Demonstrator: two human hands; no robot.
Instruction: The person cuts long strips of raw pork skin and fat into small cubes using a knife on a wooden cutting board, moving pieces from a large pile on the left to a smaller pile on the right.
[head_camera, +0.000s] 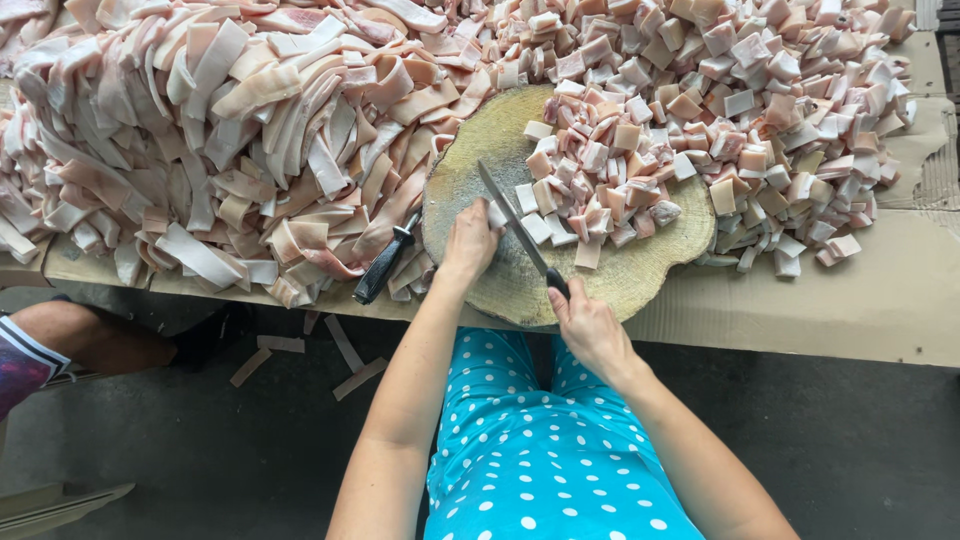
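Note:
A round wooden chopping block (640, 275) lies on cardboard at the table's front edge. My right hand (587, 325) grips the black handle of a long knife (512, 220), whose blade slants up-left across the block. My left hand (468, 243) rests on the block just left of the blade, fingers curled on a pale strip of pork skin; the piece is mostly hidden. Cut square pieces of pork skin (600, 180) are heaped on the block's right half, touching the blade's far side.
A big heap of long pork skin strips (230, 130) fills the left. Cut squares (780, 110) spread over the right. A second black-handled knife (385, 265) lies under the strips. Brown cardboard (850, 300) covers the table. A few strips lie on the floor (345, 345). Another person's leg (90, 340) at left.

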